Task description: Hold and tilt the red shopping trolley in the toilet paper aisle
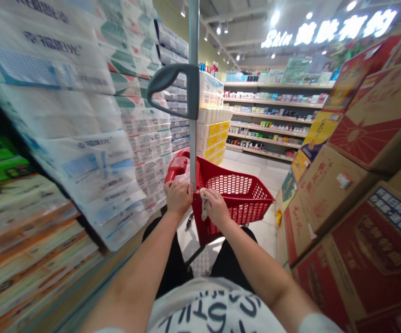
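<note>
A red plastic shopping cart (235,182) with perforated walls stands in front of me. A grey metal pole (193,138) rises from its near side and carries a dark grey looped handle (175,90). Beside the foot of the pole, my left hand (179,196) is closed over the near red edge, its fingertips partly hidden. On the other side of the pole, my right hand (216,206) is closed on a crumpled off-white cloth (204,208) that lies against the cart's near wall. A red moulded grip (177,167) projects just beyond my left hand.
Wrapped paper packs (92,115) are piled high close on the left. Stacked cardboard cartons (339,185) line the right. Tiled floor (256,157) runs between them toward shelves of small goods (273,111). Yellow-and-white packs (214,134) stand beyond the cart.
</note>
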`<state>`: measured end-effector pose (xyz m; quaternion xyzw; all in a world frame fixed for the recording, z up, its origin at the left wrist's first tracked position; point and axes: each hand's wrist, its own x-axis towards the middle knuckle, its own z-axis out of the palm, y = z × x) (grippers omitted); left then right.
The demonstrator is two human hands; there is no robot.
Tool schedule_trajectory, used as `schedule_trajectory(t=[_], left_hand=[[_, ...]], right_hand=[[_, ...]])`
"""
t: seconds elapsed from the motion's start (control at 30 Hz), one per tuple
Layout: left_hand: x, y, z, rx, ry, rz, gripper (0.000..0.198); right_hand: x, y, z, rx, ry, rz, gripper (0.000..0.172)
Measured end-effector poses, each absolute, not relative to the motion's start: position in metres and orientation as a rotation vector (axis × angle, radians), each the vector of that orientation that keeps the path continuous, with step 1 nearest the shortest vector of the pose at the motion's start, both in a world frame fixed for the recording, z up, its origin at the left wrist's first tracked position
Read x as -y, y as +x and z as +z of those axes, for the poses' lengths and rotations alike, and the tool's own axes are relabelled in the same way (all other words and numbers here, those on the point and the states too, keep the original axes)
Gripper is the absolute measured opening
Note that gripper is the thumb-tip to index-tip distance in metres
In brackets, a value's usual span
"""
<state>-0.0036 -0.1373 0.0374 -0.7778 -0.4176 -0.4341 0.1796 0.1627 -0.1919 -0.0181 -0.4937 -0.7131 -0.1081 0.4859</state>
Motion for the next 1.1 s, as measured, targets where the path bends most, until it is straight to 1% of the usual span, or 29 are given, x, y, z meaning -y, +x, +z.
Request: schedule_trajectory(t=[0.07, 0.23, 0.3, 0.37, 0.47, 0.7, 0.97, 1.1], left_hand=[[0.137, -0.004, 0.038, 1.183, -2.211, -1.228, 0.034], [0.136, -0.002, 0.036, 1.196, -2.208, -1.246, 0.033], [0.135, -0.001, 0.036, 1.206, -2.199, -1.248, 0.033], [0.134, -0.001, 0.035, 1.202, -2.206, -1.237, 0.033], [0.134, -0.003, 0.035, 1.186, -2.223, -1.209, 0.034], [0.137, -0.004, 0.035, 1.205, -2.216, -1.242, 0.035], [0.138, -0.005, 0.036, 1.197, -2.231, -1.208, 0.035], [0.131, -0.012, 0.035, 1.182, -2.245, -1.178, 0.036]], right_hand=[[0.191, 0.172, -0.023, 1.677, -1.244, -0.246, 0.043], [0.189, 0.182, -0.025, 1.474, -1.418, -0.184, 0.033], [0.188, 0.173, -0.021, 1.52, -1.36, -0.172, 0.036], [0.186, 0.164, -0.019, 1.602, -1.273, -0.174, 0.042], [0.187, 0.169, -0.025, 1.677, -1.23, -0.2, 0.048], [0.198, 0.225, -0.051, 1.541, -1.436, -0.246, 0.041], [0.2, 0.225, -0.049, 1.534, -1.509, -0.251, 0.035], [0.201, 0.222, -0.049, 1.567, -1.511, -0.246, 0.036]])
